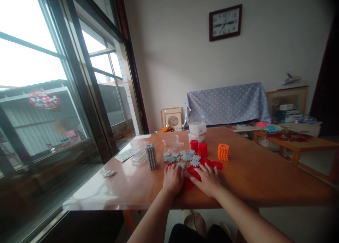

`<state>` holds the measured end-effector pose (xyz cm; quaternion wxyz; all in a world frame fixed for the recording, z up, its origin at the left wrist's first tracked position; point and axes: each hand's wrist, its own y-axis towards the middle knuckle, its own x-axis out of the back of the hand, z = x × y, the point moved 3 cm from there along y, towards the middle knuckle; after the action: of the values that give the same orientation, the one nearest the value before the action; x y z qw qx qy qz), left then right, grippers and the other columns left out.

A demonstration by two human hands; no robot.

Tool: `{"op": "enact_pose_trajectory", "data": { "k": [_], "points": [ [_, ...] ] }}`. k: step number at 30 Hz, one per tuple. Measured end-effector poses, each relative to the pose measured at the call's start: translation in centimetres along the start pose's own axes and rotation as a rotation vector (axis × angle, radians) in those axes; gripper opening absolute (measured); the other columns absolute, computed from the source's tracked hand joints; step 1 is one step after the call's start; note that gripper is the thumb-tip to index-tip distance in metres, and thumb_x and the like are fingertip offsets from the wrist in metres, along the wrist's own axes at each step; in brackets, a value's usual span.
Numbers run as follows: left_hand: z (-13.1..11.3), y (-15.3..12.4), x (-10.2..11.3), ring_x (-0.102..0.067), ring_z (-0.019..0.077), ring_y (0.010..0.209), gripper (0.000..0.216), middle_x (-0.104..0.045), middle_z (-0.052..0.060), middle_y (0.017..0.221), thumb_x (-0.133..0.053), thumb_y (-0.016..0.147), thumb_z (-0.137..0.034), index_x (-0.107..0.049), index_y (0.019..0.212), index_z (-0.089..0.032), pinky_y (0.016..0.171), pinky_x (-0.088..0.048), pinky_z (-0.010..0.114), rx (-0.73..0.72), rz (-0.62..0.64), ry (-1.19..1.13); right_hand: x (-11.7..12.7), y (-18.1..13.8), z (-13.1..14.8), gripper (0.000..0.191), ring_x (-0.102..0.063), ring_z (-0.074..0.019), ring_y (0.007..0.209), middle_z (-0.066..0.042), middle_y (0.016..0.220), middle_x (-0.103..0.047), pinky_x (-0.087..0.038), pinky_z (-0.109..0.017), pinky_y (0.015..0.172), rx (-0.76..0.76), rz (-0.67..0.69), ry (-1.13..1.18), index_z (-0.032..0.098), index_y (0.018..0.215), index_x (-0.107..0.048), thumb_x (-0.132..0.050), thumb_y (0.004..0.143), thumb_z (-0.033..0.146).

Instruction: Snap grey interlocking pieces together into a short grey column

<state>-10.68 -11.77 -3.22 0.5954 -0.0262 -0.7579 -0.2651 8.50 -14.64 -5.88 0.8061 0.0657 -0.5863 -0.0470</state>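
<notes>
My left hand [173, 179] rests on the table with its fingers curled down beside the loose interlocking pieces. What lies under those fingers is hidden. My right hand [208, 179], fingers spread, touches the red interlocking pieces [194, 171] lying flat between and beyond my hands. Just past them lie several grey gear-edged pieces [187, 155], some joined together. A tall stack of grey pieces [150, 157] stands to the left. Two red stacks [202, 149] stand behind the loose pieces, and an orange stack [223, 152] is farther right.
White plastic tubs [197, 129] stand at the table's [249, 179] far side. Clear plastic containers [140, 156] and a paper sheet [124, 155] lie to the left, near a small pale object [108, 173]. A low wooden table [304, 144] stands at the right.
</notes>
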Motion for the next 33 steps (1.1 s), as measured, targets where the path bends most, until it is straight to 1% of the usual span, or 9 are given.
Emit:
{"op": "enact_pose_trajectory", "data": {
  "k": [3, 7, 11, 16, 19, 23, 27, 30, 33],
  "points": [
    [-0.3, -0.7, -0.1, -0.054, 0.0300, 0.114, 0.029, -0.064, 0.010, 0.117, -0.044, 0.099, -0.036, -0.068, 0.110, -0.024, 0.104, -0.037, 0.046, -0.012, 0.012, 0.010, -0.2, 0.2, -0.1, 0.072, -0.021, -0.0405, 0.153, -0.011, 0.163, -0.038, -0.005, -0.070, 0.118, -0.006, -0.014, -0.011, 0.030, 0.147, -0.054, -0.039, 0.092, 0.075],
    [-0.7, -1.0, -0.2, -0.054, 0.0325, 0.113, 0.028, -0.065, 0.012, 0.116, -0.050, 0.096, -0.040, -0.070, 0.105, -0.023, 0.100, -0.039, 0.048, -0.013, 0.026, 0.015, -0.5, 0.3, -0.3, 0.069, -0.025, -0.0402, 0.152, -0.012, 0.161, -0.041, -0.007, -0.069, 0.118, -0.021, -0.048, -0.018, 0.029, 0.143, -0.058, -0.040, 0.093, 0.073],
    [-0.4, -0.4, -0.3, -0.054, 0.0327, 0.115, 0.032, -0.065, 0.012, 0.120, -0.045, 0.098, -0.040, -0.068, 0.112, -0.023, 0.101, -0.039, 0.048, 0.011, 0.021, 0.004, -0.7, 0.5, -0.6, 0.068, -0.027, -0.0405, 0.151, -0.014, 0.158, -0.045, -0.011, -0.068, 0.118, -0.029, -0.090, -0.018, 0.026, 0.141, -0.061, -0.041, 0.093, 0.071],
    [2.0, -0.1, 0.2, -0.056, 0.0316, 0.118, 0.033, -0.064, 0.013, 0.125, -0.040, 0.100, -0.035, -0.067, 0.116, -0.022, 0.106, -0.036, 0.048, 0.050, 0.016, 0.002, -1.2, 0.6, -1.2, 0.066, -0.028, -0.0409, 0.150, -0.014, 0.157, -0.047, -0.018, -0.068, 0.117, -0.011, -0.128, -0.014, 0.027, 0.139, -0.062, -0.043, 0.092, 0.069],
    [3.8, -0.5, 0.7, -0.060, 0.0309, 0.114, 0.035, -0.067, 0.013, 0.120, -0.040, 0.100, -0.036, -0.069, 0.114, -0.022, 0.110, -0.033, 0.051, 0.047, 0.031, 0.006, -1.8, 0.8, -1.7, 0.065, -0.029, -0.0406, 0.150, -0.013, 0.156, -0.048, -0.019, -0.068, 0.117, -0.008, -0.148, -0.029, 0.026, 0.136, -0.065, -0.042, 0.092, 0.069],
    [5.8, -1.4, 1.4, -0.063, 0.0279, 0.108, 0.029, -0.070, 0.011, 0.114, -0.046, 0.097, -0.034, -0.070, 0.106, -0.022, 0.111, -0.033, 0.047, 0.036, 0.040, 0.014, -2.8, 1.0, -2.6, 0.060, -0.030, -0.0405, 0.150, -0.011, 0.152, -0.053, -0.023, -0.067, 0.116, -0.019, -0.207, -0.057, 0.028, 0.132, -0.068, -0.044, 0.091, 0.066],
    [7.6, -1.9, 1.7, -0.062, 0.0287, 0.109, 0.028, -0.068, 0.012, 0.113, -0.047, 0.096, -0.034, -0.069, 0.106, -0.021, 0.112, -0.031, 0.048, 0.084, 0.027, 0.019, -3.3, 0.9, -3.0, 0.054, -0.031, -0.0404, 0.149, -0.011, 0.151, -0.054, -0.023, -0.070, 0.115, -0.001, -0.263, -0.075, 0.030, 0.130, -0.069, -0.044, 0.093, 0.061],
    [8.1, -1.6, 1.5, -0.059, 0.0304, 0.112, 0.029, -0.066, 0.014, 0.116, -0.047, 0.095, -0.034, -0.068, 0.110, -0.020, 0.113, -0.030, 0.050, 0.113, 0.018, 0.015, -3.2, 0.9, -2.7, 0.049, -0.034, -0.0414, 0.148, -0.012, 0.150, -0.055, -0.019, -0.073, 0.114, 0.029, -0.277, -0.087, 0.031, 0.126, -0.071, -0.048, 0.092, 0.058],
    [7.4, -0.8, 1.0, -0.057, 0.0309, 0.116, 0.031, -0.064, 0.014, 0.121, -0.048, 0.094, -0.032, -0.066, 0.115, -0.020, 0.111, -0.034, 0.047, 0.089, 0.027, -0.006, -2.7, 1.7, -2.3, 0.043, -0.039, -0.0406, 0.144, -0.010, 0.145, -0.060, -0.019, -0.073, 0.113, 0.061, -0.320, -0.064, 0.032, 0.121, -0.073, -0.050, 0.093, 0.055]
  ]
}}
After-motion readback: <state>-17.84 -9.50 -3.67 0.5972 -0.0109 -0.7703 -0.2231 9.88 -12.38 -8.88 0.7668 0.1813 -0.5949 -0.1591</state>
